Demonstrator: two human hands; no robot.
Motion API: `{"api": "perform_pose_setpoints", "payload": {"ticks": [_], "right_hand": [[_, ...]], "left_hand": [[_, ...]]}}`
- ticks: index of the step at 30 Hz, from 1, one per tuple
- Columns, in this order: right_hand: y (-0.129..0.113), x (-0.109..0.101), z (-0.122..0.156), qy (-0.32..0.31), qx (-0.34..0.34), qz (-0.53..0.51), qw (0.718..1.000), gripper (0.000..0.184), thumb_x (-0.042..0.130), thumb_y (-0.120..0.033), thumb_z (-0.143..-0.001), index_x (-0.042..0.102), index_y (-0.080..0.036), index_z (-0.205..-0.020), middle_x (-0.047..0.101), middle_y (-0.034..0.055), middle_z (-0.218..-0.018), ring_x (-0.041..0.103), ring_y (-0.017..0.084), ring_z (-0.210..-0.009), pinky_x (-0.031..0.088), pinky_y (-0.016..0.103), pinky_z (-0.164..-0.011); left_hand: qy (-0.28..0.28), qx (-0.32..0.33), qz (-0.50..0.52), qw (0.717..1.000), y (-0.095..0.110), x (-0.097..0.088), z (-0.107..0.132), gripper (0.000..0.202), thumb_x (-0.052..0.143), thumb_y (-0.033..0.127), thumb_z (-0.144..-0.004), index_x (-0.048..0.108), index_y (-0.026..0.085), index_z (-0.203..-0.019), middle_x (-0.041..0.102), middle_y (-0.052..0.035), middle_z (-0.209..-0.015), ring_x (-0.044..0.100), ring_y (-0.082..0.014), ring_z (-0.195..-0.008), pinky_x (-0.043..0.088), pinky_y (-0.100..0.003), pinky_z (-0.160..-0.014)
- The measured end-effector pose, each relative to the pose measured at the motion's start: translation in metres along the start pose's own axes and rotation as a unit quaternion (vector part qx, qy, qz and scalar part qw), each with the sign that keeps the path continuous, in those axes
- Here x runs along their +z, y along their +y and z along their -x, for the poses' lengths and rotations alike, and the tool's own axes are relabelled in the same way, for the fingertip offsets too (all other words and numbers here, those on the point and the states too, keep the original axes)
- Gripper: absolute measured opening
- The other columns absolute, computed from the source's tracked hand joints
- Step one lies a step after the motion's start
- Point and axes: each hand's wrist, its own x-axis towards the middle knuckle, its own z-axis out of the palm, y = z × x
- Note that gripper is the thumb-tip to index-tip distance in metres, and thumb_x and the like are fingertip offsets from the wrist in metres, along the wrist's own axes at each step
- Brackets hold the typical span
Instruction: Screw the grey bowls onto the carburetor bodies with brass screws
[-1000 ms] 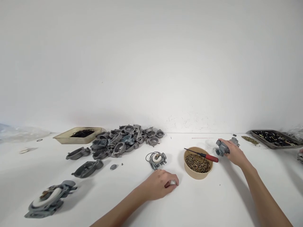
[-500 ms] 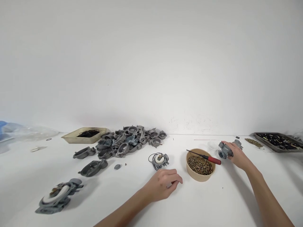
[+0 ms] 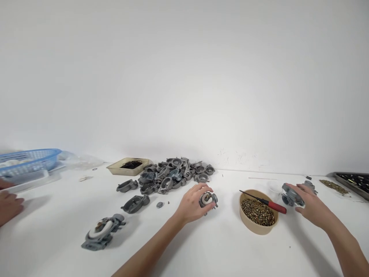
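Observation:
My left hand (image 3: 192, 204) is wrapped round a small grey carburetor body with a white float (image 3: 208, 199) that stands on the white table (image 3: 219, 246). My right hand (image 3: 313, 206) rests on the table to the right, its fingers around a second grey carburetor part (image 3: 291, 194). Between my hands stands a brown paper bowl (image 3: 258, 225) full of small brass screws. A red-handled screwdriver (image 3: 266, 203) lies across the bowl's rim.
A heap of grey metal housings (image 3: 173, 175) lies at the back, with a beige tray of black rings (image 3: 129, 166) beside it. Loose housings (image 3: 135, 202) and an assembled unit (image 3: 102, 232) lie left. Another person's hand (image 3: 8, 206) and a blue basket (image 3: 27, 159) are far left. A dark tray (image 3: 353, 182) sits far right.
My left hand moved forward from the bare table and closed on the carburetor body. My view swung left, showing the blue basket and another person's hand. The right hand kept its part.

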Motion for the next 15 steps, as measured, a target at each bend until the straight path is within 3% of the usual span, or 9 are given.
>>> {"api": "perform_pose_setpoints", "payload": {"ticks": [3, 5, 8, 10, 12, 15], "right_hand": [[-0.027, -0.011, 0.006, 0.085, -0.041, -0.004, 0.996, 0.052, 0.058, -0.033, -0.092, 0.060, -0.041, -0.143, 0.060, 0.0091, -0.146, 0.068, 0.037, -0.118, 0.062, 0.048, -0.079], [-0.053, -0.020, 0.012, 0.147, -0.078, -0.040, 0.985, 0.040, 0.050, -0.038, -0.100, 0.065, -0.038, -0.138, 0.064, 0.0080, -0.141, 0.069, 0.033, -0.116, 0.061, 0.045, -0.085], [-0.094, -0.027, 0.021, 0.185, -0.140, -0.098, 0.968, 0.031, 0.049, -0.039, -0.103, 0.074, -0.035, -0.122, 0.071, 0.0078, -0.128, 0.072, 0.028, -0.109, 0.062, 0.040, -0.085], [-0.117, -0.026, 0.025, 0.191, -0.190, -0.142, 0.952, 0.028, 0.049, -0.034, -0.104, 0.076, -0.034, -0.112, 0.074, 0.0077, -0.119, 0.075, 0.024, -0.097, 0.062, 0.033, -0.068], [-0.135, -0.025, 0.027, 0.195, -0.256, -0.184, 0.929, 0.027, 0.051, -0.022, -0.103, 0.075, -0.032, -0.111, 0.075, 0.0065, -0.112, 0.075, 0.019, -0.087, 0.059, 0.026, -0.057], [-0.156, -0.025, 0.032, 0.224, -0.353, -0.214, 0.883, 0.035, 0.053, -0.004, -0.096, 0.073, -0.027, -0.112, 0.074, 0.0045, -0.098, 0.073, 0.015, -0.084, 0.062, 0.024, -0.065]], "left_hand": [[-0.022, -0.037, -0.001, 0.999, 0.007, 0.005, 0.003, 0.035, 0.072, 0.045, -0.086, 0.064, 0.028, -0.114, 0.075, -0.0050, -0.113, 0.073, -0.0265, -0.097, 0.057, -0.033, -0.080], [-0.029, -0.082, 0.012, 0.996, 0.011, 0.009, 0.004, 0.034, 0.070, 0.045, -0.087, 0.063, 0.028, -0.115, 0.076, -0.0036, -0.111, 0.073, -0.0250, -0.092, 0.057, -0.033, -0.080], [-0.033, -0.139, 0.032, 0.989, 0.011, 0.011, 0.004, 0.027, 0.064, 0.045, -0.091, 0.062, 0.028, -0.113, 0.078, -0.0029, -0.102, 0.074, -0.0254, -0.088, 0.057, -0.037, -0.085], [-0.038, -0.156, 0.042, 0.986, 0.010, 0.011, 0.004, 0.025, 0.061, 0.046, -0.094, 0.064, 0.028, -0.111, 0.079, -0.0029, -0.097, 0.075, -0.0270, -0.090, 0.057, -0.038, -0.085], [-0.045, -0.169, 0.064, 0.982, 0.008, 0.010, 0.003, 0.026, 0.060, 0.046, -0.094, 0.065, 0.027, -0.111, 0.080, -0.0042, -0.104, 0.075, -0.0287, -0.100, 0.058, -0.036, -0.083], [-0.055, -0.180, 0.101, 0.977, 0.008, 0.009, 0.001, 0.028, 0.059, 0.047, -0.093, 0.067, 0.026, -0.110, 0.080, -0.0062, -0.118, 0.075, -0.0286, -0.107, 0.060, -0.034, -0.082]]}}
